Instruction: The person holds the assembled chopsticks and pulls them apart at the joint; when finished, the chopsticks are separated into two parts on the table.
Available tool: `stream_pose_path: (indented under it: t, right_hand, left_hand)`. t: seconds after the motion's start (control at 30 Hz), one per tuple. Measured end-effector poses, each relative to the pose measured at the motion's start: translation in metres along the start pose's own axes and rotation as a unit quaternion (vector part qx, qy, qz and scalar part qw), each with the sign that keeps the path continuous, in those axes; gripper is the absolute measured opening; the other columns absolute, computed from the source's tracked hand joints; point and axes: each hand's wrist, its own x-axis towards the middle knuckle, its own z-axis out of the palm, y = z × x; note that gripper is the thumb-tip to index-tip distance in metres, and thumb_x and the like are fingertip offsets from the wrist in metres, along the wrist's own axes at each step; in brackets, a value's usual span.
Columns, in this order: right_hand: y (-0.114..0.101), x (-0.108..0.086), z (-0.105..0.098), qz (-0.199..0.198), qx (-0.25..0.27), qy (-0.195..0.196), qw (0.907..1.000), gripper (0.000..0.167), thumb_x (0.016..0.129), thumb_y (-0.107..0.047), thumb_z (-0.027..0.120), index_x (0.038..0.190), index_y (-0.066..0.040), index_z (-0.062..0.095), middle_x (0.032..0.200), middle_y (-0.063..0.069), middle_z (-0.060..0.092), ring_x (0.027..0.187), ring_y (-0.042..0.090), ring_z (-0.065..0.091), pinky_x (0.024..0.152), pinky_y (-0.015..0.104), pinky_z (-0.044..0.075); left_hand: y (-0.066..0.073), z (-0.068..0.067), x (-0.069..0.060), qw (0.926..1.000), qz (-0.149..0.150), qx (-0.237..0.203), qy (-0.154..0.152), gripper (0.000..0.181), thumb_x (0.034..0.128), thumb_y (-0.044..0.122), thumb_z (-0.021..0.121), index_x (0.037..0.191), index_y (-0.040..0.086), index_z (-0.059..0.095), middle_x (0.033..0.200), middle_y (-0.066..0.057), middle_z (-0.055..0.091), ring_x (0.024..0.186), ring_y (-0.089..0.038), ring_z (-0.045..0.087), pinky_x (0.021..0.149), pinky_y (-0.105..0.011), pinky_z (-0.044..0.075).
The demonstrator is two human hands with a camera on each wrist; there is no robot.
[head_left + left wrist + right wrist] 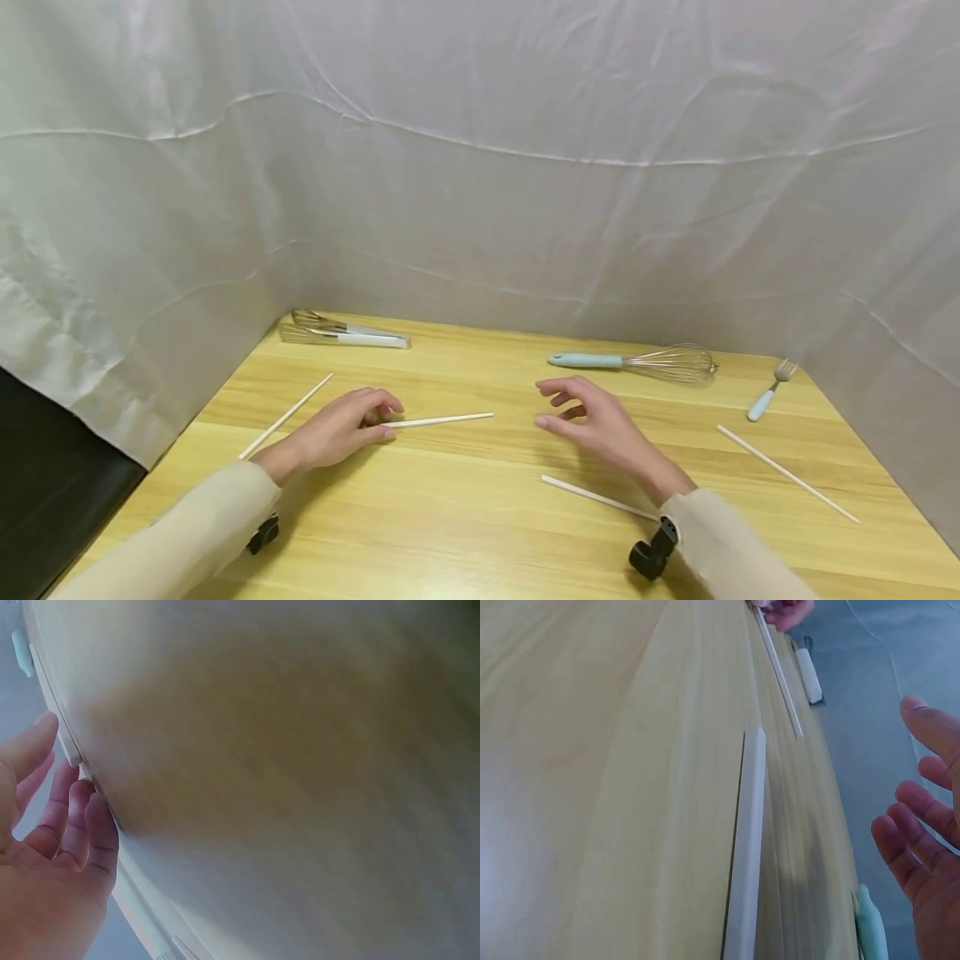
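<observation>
In the head view, my left hand [341,429] is at the near end of a white chopstick [442,420] that lies on the table. The left wrist view shows the thumb apart from the loosely bent fingers, with the chopstick's end [73,756] between them. My right hand [592,421] hovers over the table with bent fingers spread from the thumb, holding nothing. Below it lies another white chopstick [596,497], partly hidden by the wrist; the right wrist view shows this chopstick [747,847] close up.
A third chopstick [288,414] lies beside the left forearm, and another chopstick [787,475] lies far right. Along the back are tongs [367,337], a whisk [592,360] with a light blue handle, and a fork [763,404]. Grey curtains [487,208] enclose the wooden table [450,533].
</observation>
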Motion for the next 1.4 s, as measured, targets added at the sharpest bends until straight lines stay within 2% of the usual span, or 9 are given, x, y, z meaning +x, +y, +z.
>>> stream_pose_path:
  t: [0.23, 0.4, 0.6, 0.73, 0.97, 1.13, 1.27, 1.4]
  right_hand:
    - [-0.008, 0.021, 0.023, 0.021, 0.026, -0.041, 0.9986, 0.046, 0.101, -0.027, 0.081, 0.142, -0.008, 0.070, 0.141, 0.014, 0.070, 0.123, 0.034, 0.066, 0.103, 0.044, 0.060]
    - [-0.011, 0.034, 0.041, 0.025, 0.045, -0.074, 0.9959, 0.040, 0.104, -0.025, 0.078, 0.138, -0.007, 0.072, 0.137, 0.013, 0.070, 0.124, 0.030, 0.065, 0.106, 0.044, 0.058]
    - [-0.016, 0.046, 0.059, 0.031, 0.035, -0.097, 0.9942, 0.037, 0.104, -0.026, 0.077, 0.137, -0.010, 0.073, 0.135, 0.009, 0.071, 0.123, 0.027, 0.067, 0.109, 0.049, 0.056]
    - [-0.020, 0.054, 0.068, 0.029, 0.008, -0.102, 0.9943, 0.032, 0.102, -0.023, 0.079, 0.132, -0.012, 0.076, 0.128, 0.006, 0.072, 0.115, 0.023, 0.069, 0.104, 0.046, 0.057]
    - [-0.021, 0.064, 0.083, 0.007, -0.051, -0.101, 0.9936, 0.016, 0.100, -0.016, 0.080, 0.116, -0.013, 0.082, 0.107, -0.001, 0.072, 0.095, 0.010, 0.065, 0.089, 0.032, 0.056]
    - [-0.021, 0.069, 0.088, -0.001, -0.070, -0.103, 0.9922, 0.009, 0.100, -0.014, 0.080, 0.108, -0.015, 0.084, 0.096, -0.006, 0.070, 0.085, 0.007, 0.060, 0.081, 0.028, 0.052]
    - [-0.022, 0.070, 0.090, -0.001, -0.075, -0.106, 0.9915, 0.006, 0.102, -0.013, 0.079, 0.105, -0.017, 0.083, 0.094, -0.006, 0.068, 0.083, 0.006, 0.059, 0.079, 0.028, 0.051]
    - [-0.022, 0.069, 0.089, -0.003, -0.073, -0.113, 0.9909, 0.007, 0.104, -0.014, 0.076, 0.105, -0.017, 0.082, 0.096, -0.006, 0.067, 0.085, 0.007, 0.059, 0.082, 0.029, 0.051]
  left_hand:
    - [0.001, 0.001, 0.005, 0.9995, -0.003, -0.020, -0.022, 0.024, 0.1062, 0.022, 0.074, 0.129, 0.015, 0.072, 0.115, 0.001, 0.070, 0.096, -0.011, 0.059, 0.086, -0.029, 0.051]
    - [0.003, 0.003, 0.008, 0.9994, -0.006, -0.021, -0.028, 0.019, 0.1054, 0.020, 0.074, 0.124, 0.015, 0.074, 0.111, 0.003, 0.070, 0.094, -0.010, 0.058, 0.085, -0.028, 0.050]
    - [0.006, 0.003, 0.012, 0.9996, -0.006, -0.008, -0.028, 0.013, 0.1047, 0.018, 0.075, 0.118, 0.016, 0.074, 0.104, 0.006, 0.067, 0.089, -0.009, 0.056, 0.082, -0.027, 0.049]
    - [0.008, 0.002, 0.014, 0.9996, -0.008, 0.001, -0.028, 0.010, 0.1046, 0.016, 0.075, 0.115, 0.017, 0.074, 0.102, 0.007, 0.067, 0.088, -0.008, 0.056, 0.082, -0.027, 0.049]
    - [0.007, 0.001, 0.015, 0.9994, -0.017, 0.004, -0.031, 0.005, 0.1056, 0.015, 0.073, 0.110, 0.018, 0.074, 0.097, 0.008, 0.067, 0.086, -0.008, 0.055, 0.080, -0.027, 0.046]
    - [0.006, 0.001, 0.014, 0.9997, -0.012, 0.009, -0.018, 0.007, 0.1074, 0.016, 0.070, 0.112, 0.018, 0.076, 0.098, 0.007, 0.068, 0.085, -0.008, 0.055, 0.079, -0.027, 0.046]
    - [0.004, 0.002, 0.013, 0.9999, -0.005, 0.012, -0.007, 0.010, 0.1079, 0.016, 0.069, 0.114, 0.017, 0.077, 0.100, 0.006, 0.068, 0.086, -0.007, 0.055, 0.079, -0.027, 0.047]
    - [0.004, 0.002, 0.013, 0.9999, -0.011, 0.009, -0.004, 0.010, 0.1080, 0.016, 0.069, 0.113, 0.018, 0.077, 0.099, 0.007, 0.067, 0.085, -0.007, 0.055, 0.078, -0.026, 0.047]
